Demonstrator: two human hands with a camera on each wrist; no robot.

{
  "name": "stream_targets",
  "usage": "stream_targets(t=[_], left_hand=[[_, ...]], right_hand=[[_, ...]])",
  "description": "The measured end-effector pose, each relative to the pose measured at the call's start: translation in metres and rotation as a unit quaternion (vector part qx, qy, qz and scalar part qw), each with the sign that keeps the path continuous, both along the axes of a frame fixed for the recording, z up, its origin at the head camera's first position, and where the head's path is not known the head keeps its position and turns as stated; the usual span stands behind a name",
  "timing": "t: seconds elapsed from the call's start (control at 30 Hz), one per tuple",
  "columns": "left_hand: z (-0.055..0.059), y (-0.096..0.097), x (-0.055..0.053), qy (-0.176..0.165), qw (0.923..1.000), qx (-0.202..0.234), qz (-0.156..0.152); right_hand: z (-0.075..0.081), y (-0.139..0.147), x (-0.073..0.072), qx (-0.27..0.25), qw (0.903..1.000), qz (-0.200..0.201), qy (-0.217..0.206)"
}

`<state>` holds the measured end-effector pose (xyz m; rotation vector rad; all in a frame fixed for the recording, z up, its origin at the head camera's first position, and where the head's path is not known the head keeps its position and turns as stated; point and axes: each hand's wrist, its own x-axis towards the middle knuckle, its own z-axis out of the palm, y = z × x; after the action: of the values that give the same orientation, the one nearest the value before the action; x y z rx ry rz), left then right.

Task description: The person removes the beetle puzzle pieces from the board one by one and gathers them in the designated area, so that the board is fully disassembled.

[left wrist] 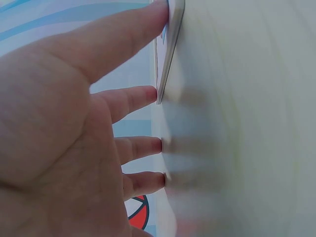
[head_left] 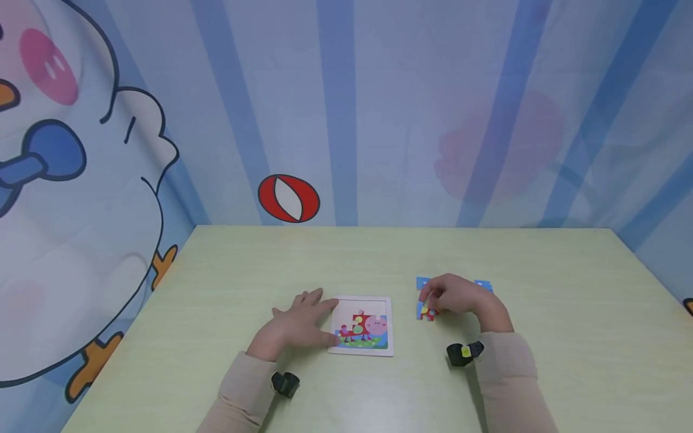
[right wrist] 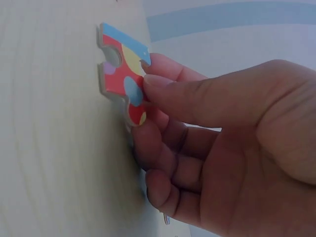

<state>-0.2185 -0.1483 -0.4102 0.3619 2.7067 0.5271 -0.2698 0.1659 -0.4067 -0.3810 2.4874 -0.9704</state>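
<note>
A square puzzle tray (head_left: 391, 328) with a white border lies on the table, its lower part filled with a picture of a pink cartoon pig (head_left: 376, 326) in red. My left hand (head_left: 298, 325) rests at the tray's left side, fingers spread and straight. In the left wrist view its thumb and index fingertip touch the tray edge, while two other fingertips meet the tabletop. To the right of the tray, my right hand (head_left: 460, 294) pinches a jigsaw piece (right wrist: 116, 81) between thumb and fingers. That piece is red with yellow and blue spots and a blue strip.
Blue jigsaw pieces (head_left: 483, 285) lie on the table around the right hand, partly hidden by it. The pale table (head_left: 249, 258) ends at a striped blue backdrop (head_left: 390, 120) printed with cartoon figures. A dark wrist camera (head_left: 460, 355) is strapped by each sleeve.
</note>
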Motion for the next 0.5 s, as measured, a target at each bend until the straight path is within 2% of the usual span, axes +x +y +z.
stream_targets(t=[0.5], left_hand=[[-0.0048, -0.0008, -0.0018, 0.003, 1.0000, 0.001, 0.003]], right_hand=[[-0.0008, -0.0017, 0.0016, 0.006, 1.0000, -0.006, 0.002]])
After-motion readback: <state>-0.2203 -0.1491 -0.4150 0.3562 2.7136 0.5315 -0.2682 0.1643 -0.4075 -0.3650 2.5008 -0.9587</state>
